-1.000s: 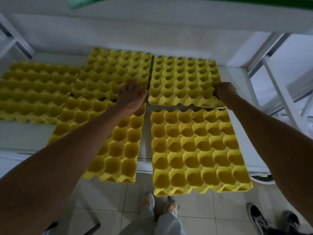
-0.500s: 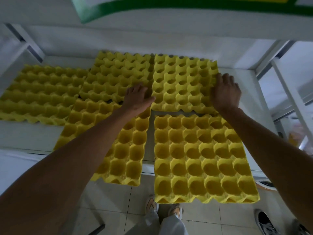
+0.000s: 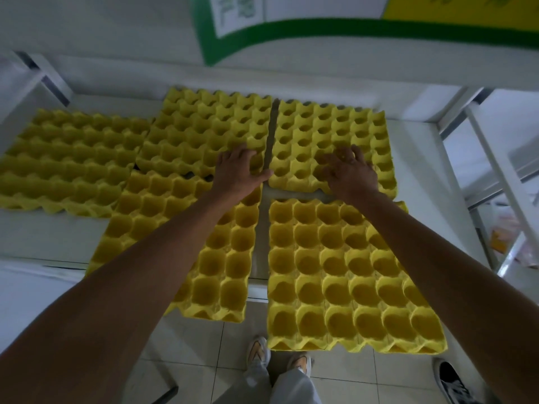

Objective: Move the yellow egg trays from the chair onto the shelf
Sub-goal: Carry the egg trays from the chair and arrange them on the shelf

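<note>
Our right hand lies flat, fingers spread, on the back-right egg tray on the shelf. Our left hand, fingers together, presses the neighbouring tray; a narrow gap runs away between our fingertips.

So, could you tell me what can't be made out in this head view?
- The chair: nowhere in frame.
- Front-left tray: partly covered by the left forearm.
- Far-left tray: left end cut off by the frame edge.
- Wall poster: print too blurred to read, top cropped.
- Cells under the right hand: hidden.
</note>
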The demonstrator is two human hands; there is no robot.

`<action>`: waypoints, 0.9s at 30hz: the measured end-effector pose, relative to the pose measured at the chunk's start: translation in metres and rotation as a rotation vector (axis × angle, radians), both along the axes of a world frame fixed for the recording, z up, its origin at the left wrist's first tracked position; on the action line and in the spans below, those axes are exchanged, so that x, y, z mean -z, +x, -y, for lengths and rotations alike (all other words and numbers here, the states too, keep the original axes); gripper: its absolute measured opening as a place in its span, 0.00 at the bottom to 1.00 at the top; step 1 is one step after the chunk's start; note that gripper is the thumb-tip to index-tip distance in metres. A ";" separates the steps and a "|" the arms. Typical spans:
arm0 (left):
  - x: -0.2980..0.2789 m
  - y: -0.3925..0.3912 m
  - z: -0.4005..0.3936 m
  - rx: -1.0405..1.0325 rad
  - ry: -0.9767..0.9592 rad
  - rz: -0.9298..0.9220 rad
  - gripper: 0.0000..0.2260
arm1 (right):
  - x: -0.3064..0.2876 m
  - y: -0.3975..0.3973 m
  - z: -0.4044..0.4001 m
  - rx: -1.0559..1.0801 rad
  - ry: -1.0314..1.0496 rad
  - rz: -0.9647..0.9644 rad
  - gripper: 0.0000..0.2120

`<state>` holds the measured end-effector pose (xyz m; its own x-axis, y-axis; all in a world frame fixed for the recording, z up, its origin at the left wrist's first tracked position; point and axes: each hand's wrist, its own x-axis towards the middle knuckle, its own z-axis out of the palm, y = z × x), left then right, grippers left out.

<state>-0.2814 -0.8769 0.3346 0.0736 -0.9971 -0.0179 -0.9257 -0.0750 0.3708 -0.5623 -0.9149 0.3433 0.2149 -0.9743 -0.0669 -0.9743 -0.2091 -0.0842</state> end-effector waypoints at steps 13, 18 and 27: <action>-0.001 0.006 0.003 -0.026 0.091 -0.140 0.35 | 0.000 0.026 0.015 -0.010 -0.053 0.061 0.20; -0.009 0.005 0.000 -0.121 -0.008 -0.438 0.27 | -0.012 0.016 0.014 0.005 -0.021 0.275 0.21; -0.084 -0.047 -0.135 -0.068 -0.310 -0.507 0.10 | -0.026 -0.136 -0.173 0.301 -0.105 0.435 0.21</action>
